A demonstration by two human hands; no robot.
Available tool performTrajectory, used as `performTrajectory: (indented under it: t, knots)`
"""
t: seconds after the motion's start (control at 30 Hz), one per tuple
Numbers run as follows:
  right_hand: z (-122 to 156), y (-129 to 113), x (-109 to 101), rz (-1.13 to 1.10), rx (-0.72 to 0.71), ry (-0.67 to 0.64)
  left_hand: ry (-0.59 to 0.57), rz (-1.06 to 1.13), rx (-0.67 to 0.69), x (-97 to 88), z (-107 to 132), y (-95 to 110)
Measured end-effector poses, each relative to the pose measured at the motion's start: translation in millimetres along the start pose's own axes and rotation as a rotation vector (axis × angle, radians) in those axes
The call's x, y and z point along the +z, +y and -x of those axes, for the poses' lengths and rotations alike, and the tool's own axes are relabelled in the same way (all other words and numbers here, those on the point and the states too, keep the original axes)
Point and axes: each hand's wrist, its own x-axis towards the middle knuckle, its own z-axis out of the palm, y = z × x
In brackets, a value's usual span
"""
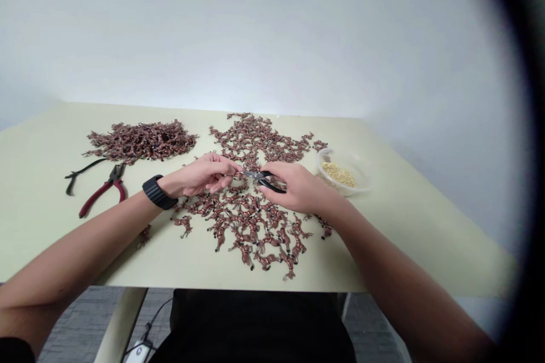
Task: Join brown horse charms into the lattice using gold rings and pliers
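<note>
My right hand (293, 186) is closed round the black handles of a small pair of pliers (264, 180), whose metal jaws point left. At the jaw tips, the thumb and fingers of my left hand (208, 174) pinch something too small to make out. Below and around both hands, many small brown deer-shaped figurines (244, 252) lie spread over the table. A round clear plastic tub (360, 188) stands just right of my right hand, with small gold-coloured metal pieces (338, 173) in it.
A dense heap of brown figurines (142, 140) lies at the back left of the pale table (395, 238). Red-handled pliers (104, 190) and a black strap-like piece (80, 173) rest in front of it. A wall (213, 34) stands behind the table.
</note>
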Motion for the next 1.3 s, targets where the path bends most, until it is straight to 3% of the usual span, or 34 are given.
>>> performTrajectory:
  t: [0.3,0.43,0.67,0.83,1.1,1.3]
  knots:
    - [1.3,-2.9,1.7,0.002,0.036,0.008,-0.047,0.143,-0.036,-4.0,-0.8,-3.7]
    - [0.9,-12.6,5.2,0.007,0.092,0.078,-0.005,0.284,-0.032,-2.3,0.1,-1.4]
    - [-2.1,-23.7,18.3,-0.038,0.208,0.257,0.073,0.438,0.089,14.2,-0.2,-5.1]
    - [-2.0,-23.0,25.7,-0.047,0.253,0.313,0.108,0.482,0.115,27.1,-0.4,-14.0]
    - [-3.5,-15.4,28.4,-0.068,0.25,0.288,0.143,0.478,0.156,29.5,-3.7,-21.5]
    - [-3.9,-4.5,21.6,-0.026,0.216,0.298,0.291,0.281,0.292,31.6,-4.5,-19.6]
